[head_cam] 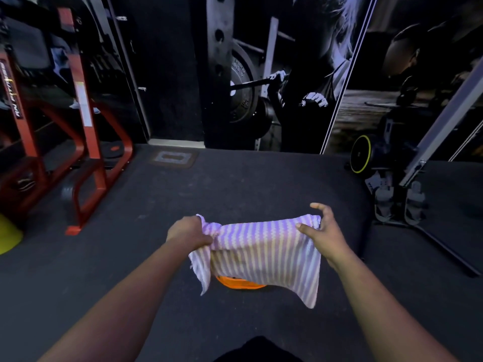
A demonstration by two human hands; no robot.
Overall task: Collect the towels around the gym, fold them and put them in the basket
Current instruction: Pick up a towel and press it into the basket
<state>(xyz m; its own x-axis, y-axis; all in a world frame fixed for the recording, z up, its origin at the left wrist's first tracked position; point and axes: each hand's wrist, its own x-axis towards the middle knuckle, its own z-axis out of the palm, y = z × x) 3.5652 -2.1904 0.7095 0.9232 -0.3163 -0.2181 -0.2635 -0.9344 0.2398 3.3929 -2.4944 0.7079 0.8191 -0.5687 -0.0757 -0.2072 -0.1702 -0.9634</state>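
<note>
Both hands held a striped towel (264, 253) taut above an orange basket (239, 283). The left hand (189, 231) gripped one corner in a fist — the right hand (322, 231) pinched the other, spare fingers loosely spread.

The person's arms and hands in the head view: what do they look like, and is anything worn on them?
Both forearms are bare up to the frame's lower edge: no sleeves, gloves, watch or bands show. The left hand and right hand also carry no visible rings, though the picture is dim. Each arm enters from a bottom corner.
</note>
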